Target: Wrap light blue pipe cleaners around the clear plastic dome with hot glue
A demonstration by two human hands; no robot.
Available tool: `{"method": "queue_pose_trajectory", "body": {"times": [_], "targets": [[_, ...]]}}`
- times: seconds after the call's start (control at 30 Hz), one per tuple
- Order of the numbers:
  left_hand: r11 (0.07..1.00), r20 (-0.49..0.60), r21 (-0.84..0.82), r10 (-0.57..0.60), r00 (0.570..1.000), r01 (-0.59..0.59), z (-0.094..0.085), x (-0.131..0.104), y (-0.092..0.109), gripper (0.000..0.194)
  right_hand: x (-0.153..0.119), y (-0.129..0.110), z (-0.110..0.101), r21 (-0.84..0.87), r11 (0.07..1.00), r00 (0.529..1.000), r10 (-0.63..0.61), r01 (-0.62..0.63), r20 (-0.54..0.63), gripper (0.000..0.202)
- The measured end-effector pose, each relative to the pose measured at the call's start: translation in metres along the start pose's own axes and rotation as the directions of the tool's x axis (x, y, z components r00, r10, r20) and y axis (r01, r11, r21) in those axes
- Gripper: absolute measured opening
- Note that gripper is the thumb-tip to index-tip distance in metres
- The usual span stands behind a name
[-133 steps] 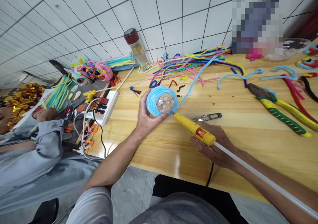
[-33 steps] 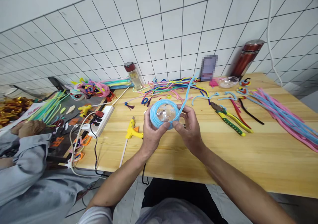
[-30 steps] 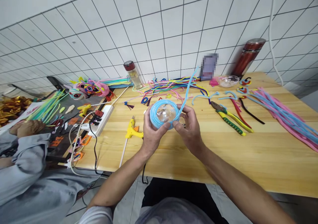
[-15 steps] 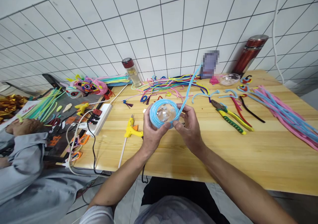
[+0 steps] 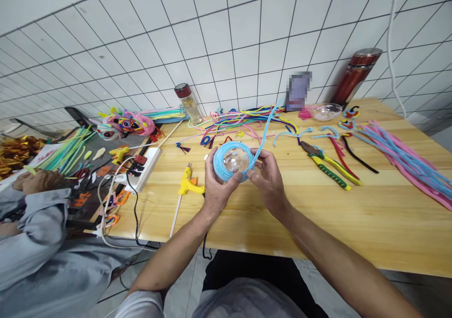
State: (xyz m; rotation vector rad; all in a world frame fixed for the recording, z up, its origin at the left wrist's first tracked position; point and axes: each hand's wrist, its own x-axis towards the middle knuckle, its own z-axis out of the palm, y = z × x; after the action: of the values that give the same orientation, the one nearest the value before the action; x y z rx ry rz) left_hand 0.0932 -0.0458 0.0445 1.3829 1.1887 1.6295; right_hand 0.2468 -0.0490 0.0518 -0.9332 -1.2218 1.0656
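Between my hands is a clear plastic ball or dome (image 5: pixel 236 160) with light blue pipe cleaner (image 5: pixel 221 166) coiled in rings around it. My left hand (image 5: pixel 219 185) is closed round the left side of the wrapped ball, thumb on its lower front. At the right side, my right hand (image 5: pixel 267 179) pinches the pipe cleaner against the coil. From there a loose blue end rises up and to the right. Some of the right fingers are hidden behind the coil.
A yellow glue gun (image 5: pixel 189 180) lies left of my hands, near a power strip (image 5: pixel 150 165). Pliers (image 5: pixel 326 165) and pink and blue pipe cleaners (image 5: pixel 406 160) lie right. A glass bottle (image 5: pixel 190 105) and red thermos (image 5: pixel 356 78) stand behind. A co-worker's hands (image 5: pixel 40 181) are at left.
The loose blue end has swung slightly, its tip a little lower and further left. Both hands keep their hold on the wrapped ball; the view has shifted slightly.
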Motion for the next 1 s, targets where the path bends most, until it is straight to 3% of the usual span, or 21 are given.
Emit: {"method": "queue_pose_trajectory", "body": {"times": [1.0], "targets": [[1.0, 0.014, 0.027, 0.003, 1.0, -0.003, -0.0021, -0.002, -0.0023, 0.098, 0.0005, 0.0042, 0.001, -0.049, 0.997, 0.998, -0.057, 0.056, -0.034, 0.04]]}}
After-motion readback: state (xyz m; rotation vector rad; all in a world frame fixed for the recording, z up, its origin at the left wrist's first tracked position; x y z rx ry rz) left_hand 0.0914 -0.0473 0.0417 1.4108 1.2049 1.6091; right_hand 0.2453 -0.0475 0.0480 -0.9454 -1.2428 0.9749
